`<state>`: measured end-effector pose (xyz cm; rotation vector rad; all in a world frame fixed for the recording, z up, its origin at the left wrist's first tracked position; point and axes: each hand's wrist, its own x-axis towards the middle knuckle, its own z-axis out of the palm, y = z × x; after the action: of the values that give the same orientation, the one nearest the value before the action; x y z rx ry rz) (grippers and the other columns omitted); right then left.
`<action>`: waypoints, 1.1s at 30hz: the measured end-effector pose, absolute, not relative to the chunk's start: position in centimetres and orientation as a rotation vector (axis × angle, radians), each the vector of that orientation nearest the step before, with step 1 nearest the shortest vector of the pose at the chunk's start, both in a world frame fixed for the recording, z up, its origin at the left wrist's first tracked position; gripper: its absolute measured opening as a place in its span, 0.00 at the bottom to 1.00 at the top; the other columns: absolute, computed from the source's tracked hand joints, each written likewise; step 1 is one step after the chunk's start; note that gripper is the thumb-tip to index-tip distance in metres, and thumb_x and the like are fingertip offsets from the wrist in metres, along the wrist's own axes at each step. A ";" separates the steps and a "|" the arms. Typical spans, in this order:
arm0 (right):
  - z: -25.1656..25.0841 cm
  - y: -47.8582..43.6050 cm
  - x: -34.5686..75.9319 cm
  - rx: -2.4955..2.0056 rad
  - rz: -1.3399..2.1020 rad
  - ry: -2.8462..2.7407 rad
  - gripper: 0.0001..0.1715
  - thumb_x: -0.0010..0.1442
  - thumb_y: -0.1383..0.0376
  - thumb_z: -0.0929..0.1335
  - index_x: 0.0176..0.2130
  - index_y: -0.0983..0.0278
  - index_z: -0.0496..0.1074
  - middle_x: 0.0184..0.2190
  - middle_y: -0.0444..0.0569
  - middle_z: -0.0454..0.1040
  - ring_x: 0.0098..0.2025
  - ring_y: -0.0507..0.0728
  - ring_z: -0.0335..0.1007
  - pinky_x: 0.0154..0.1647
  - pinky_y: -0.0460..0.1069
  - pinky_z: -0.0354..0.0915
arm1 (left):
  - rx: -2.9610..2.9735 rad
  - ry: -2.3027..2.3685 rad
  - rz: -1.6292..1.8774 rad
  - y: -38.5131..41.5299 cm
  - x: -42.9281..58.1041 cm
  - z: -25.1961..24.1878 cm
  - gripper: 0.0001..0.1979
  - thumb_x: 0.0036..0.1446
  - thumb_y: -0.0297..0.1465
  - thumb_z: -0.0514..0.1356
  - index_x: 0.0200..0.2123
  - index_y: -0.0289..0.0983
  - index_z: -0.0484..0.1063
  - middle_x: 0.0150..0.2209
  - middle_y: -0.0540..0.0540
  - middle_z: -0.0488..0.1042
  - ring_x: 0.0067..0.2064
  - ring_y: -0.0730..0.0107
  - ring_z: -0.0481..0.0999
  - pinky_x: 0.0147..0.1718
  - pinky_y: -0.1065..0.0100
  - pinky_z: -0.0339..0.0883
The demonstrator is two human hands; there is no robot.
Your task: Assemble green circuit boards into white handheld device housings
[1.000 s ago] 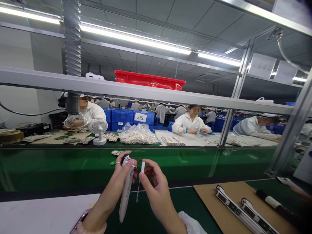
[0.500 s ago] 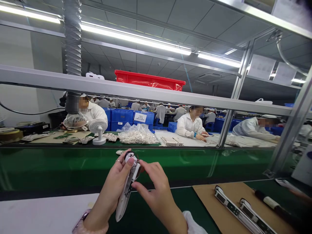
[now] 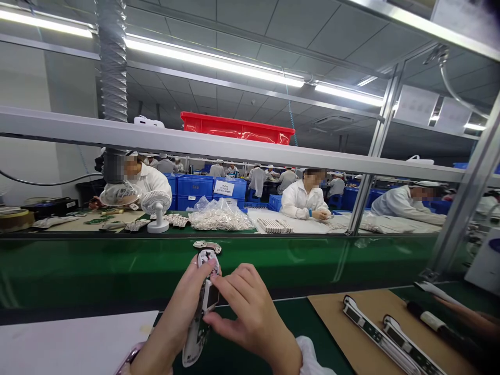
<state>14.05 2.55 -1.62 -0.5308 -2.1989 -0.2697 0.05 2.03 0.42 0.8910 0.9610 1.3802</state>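
Observation:
My left hand point(image 3: 185, 299) is wrapped around a long white plastic housing point(image 3: 192, 346), which stands tilted with its rounded end up. Inside the rounded end are dark wires, partly covered by my thumb. My right hand point(image 3: 244, 307) is closed at the housing's side, thumb and fingertips on the edges of a small dark screen in a white frame point(image 3: 211, 297). Whether the screen is fully seated in the housing, I cannot tell. Just beyond my fingers, a short white curved shell point(image 3: 208, 246) lies on the green conveyor belt point(image 3: 97, 271).
Two similar housings with circuit boards point(image 3: 375, 333) lie on brown cardboard point(image 3: 328, 317) at right, beside a black tool with a white band point(image 3: 432, 320). Another person's hand point(image 3: 464, 312) holds a white piece there. White paper point(image 3: 70, 344) lies at left. Co-workers sit across the belt.
The housing has turned so that the screen's dark face shows more, and my right fingers have shifted along it. At the right edge, another person's hand has moved inward with the white piece.

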 end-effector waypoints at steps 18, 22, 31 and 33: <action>-0.8 1.8 13.8 -0.720 -0.478 -2.149 0.20 0.67 0.59 0.61 0.55 0.65 0.61 0.44 0.51 0.72 0.44 0.59 0.65 0.50 0.60 0.58 | 1.055 0.929 1.448 1.8 -0.8 1.0 0.22 0.55 0.40 0.59 0.52 0.45 0.61 0.32 0.53 0.71 0.32 0.71 0.70 0.32 0.73 0.64; -0.8 1.8 13.6 -0.799 -0.567 -2.109 0.23 0.65 0.58 0.63 0.56 0.64 0.62 0.48 0.53 0.71 0.48 0.62 0.63 0.50 0.61 0.60 | 1.028 0.796 1.480 2.0 -0.4 0.4 0.21 0.57 0.43 0.57 0.52 0.46 0.59 0.34 0.52 0.72 0.38 0.68 0.72 0.38 0.71 0.64; -1.1 1.6 13.5 -0.551 -0.541 -2.063 0.24 0.66 0.61 0.62 0.56 0.73 0.59 0.49 0.58 0.69 0.55 0.60 0.61 0.63 0.60 0.52 | 1.167 0.784 1.522 0.8 -0.3 0.5 0.32 0.48 0.39 0.67 0.53 0.44 0.58 0.39 0.49 0.72 0.44 0.64 0.72 0.44 0.68 0.63; -1.2 1.5 13.9 -0.475 -0.485 -2.062 0.26 0.66 0.59 0.62 0.57 0.72 0.57 0.50 0.58 0.69 0.56 0.59 0.60 0.64 0.59 0.51 | 1.246 0.762 1.530 0.5 -0.6 0.5 0.34 0.45 0.40 0.68 0.54 0.44 0.57 0.38 0.49 0.71 0.40 0.65 0.72 0.41 0.69 0.64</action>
<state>13.87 1.50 -1.19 -0.4749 -2.0617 -0.4848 -0.61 0.52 0.49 1.2457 0.7622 1.5298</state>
